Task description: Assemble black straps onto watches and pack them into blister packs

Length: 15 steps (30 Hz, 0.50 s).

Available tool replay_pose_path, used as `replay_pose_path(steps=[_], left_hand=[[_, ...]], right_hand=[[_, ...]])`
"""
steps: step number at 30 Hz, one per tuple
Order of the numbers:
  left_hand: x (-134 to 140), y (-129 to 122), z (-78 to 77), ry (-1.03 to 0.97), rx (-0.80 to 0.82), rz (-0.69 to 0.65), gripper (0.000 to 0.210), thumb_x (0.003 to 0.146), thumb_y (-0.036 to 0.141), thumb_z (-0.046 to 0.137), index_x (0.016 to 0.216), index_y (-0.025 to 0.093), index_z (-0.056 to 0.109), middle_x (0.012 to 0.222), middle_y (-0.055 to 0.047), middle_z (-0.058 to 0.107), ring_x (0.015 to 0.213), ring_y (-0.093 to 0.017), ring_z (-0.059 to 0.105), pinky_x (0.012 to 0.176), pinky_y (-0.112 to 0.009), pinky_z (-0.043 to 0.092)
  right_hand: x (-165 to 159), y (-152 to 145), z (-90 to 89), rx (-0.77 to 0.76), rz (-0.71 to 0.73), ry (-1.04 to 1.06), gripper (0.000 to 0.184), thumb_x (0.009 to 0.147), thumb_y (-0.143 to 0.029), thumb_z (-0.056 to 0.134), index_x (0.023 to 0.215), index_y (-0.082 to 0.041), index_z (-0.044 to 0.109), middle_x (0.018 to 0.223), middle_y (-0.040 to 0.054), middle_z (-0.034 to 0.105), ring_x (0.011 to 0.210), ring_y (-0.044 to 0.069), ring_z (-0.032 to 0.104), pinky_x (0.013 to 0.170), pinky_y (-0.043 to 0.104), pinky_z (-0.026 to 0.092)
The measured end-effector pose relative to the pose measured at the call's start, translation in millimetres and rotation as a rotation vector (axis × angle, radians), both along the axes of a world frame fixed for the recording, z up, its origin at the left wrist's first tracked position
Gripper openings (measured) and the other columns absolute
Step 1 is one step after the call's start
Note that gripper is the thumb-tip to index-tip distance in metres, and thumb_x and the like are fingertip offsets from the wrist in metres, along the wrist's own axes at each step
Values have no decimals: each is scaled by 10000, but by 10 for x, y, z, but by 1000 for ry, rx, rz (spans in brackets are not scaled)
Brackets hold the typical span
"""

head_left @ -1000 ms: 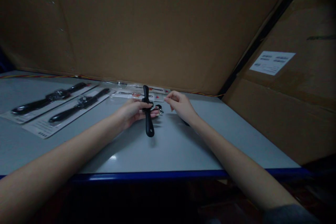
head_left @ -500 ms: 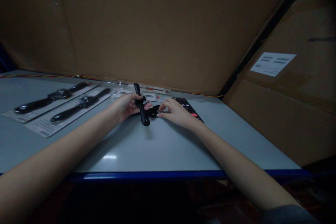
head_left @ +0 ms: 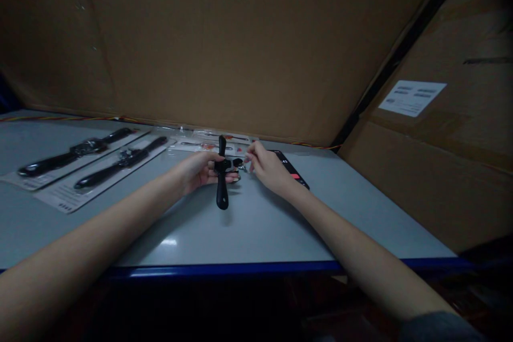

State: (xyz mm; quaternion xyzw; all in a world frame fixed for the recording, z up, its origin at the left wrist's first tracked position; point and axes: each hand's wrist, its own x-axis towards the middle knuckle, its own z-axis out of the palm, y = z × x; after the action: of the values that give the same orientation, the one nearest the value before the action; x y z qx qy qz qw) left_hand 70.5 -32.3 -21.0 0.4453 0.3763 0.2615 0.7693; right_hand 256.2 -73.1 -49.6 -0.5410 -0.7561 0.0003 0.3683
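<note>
My left hand [head_left: 200, 172] grips a black spokeshave [head_left: 222, 192] by its middle, the two handles pointing toward and away from me. Just right of it, my right hand [head_left: 264, 166] is closed in a pinch at a small shiny metal piece [head_left: 242, 168]; its exact kind is too small to make out. A small dark part [head_left: 238, 162] shows between the spokeshave and the right fingertips. Behind the right hand lies a phone [head_left: 294, 171] with a timer on its screen, partly covered by that hand.
Two packaged spokeshaves [head_left: 120, 163] on cards lie at the left. Clear packets [head_left: 208, 146] lie along the back of the grey table [head_left: 256, 235], against a cardboard wall [head_left: 224, 48]. A large cardboard box [head_left: 433, 171] stands at the right. A blue edge [head_left: 224, 271] runs along the table front.
The spokeshave has moved slightly right and toward me, turning more in line with my view. My right hand has shifted a little right, and the dark part beside it shows less.
</note>
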Motion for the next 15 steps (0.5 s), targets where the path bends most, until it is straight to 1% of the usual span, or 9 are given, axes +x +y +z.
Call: replay_pose_path(steps=[2,4,5,7,9,11,15], left_hand=[[6,-34,14,19,1,-18,288,795,89,485,1045,-41,544,928,-251,671,761,-239,695,684,-269,577],[14,-61,14,27,16,-39,292,778,66,487,1043,-40,550,931,-248,673,755,-234,695,690,-270,573],[18,-71,10,26,28,-52,293,769,51,486,1041,-36,552,938,-246,672,756,-235,695,695,-276,572],[26,-85,-3,23,57,-80,293,758,24,479,1037,-25,555,954,-242,670,761,-238,695,710,-292,570],[33,-91,-17,27,78,-102,287,760,12,467,1031,-17,558,961,-239,669,765,-239,695,720,-304,569],[36,-92,-26,34,89,-109,282,765,10,459,1028,-11,559,957,-233,671,768,-236,694,723,-307,568],[31,-92,-24,25,85,-107,271,758,31,472,1009,-8,569,878,-214,686,749,-224,693,712,-290,567]], right_hand=[[-19,-9,30,-37,46,313,92,907,-290,409,868,-208,424,701,-5,588,530,104,554,509,241,436],[-55,-27,67,-98,111,579,178,854,-380,504,878,-220,429,668,-26,593,498,98,562,433,211,425],[-74,-40,87,-142,146,683,232,815,-411,556,882,-220,442,654,-30,598,505,103,574,419,205,431],[-102,-71,131,-240,209,833,298,740,-426,643,870,-207,489,648,-22,618,544,111,603,455,216,475],[-111,-103,171,-316,247,925,294,690,-394,701,833,-186,551,666,-7,642,592,110,620,540,235,514],[-105,-130,203,-357,258,980,258,659,-348,736,798,-172,609,687,2,654,632,102,624,626,251,527],[-88,-159,236,-395,229,988,195,625,-311,765,727,-172,673,735,19,668,693,112,619,757,311,520]])
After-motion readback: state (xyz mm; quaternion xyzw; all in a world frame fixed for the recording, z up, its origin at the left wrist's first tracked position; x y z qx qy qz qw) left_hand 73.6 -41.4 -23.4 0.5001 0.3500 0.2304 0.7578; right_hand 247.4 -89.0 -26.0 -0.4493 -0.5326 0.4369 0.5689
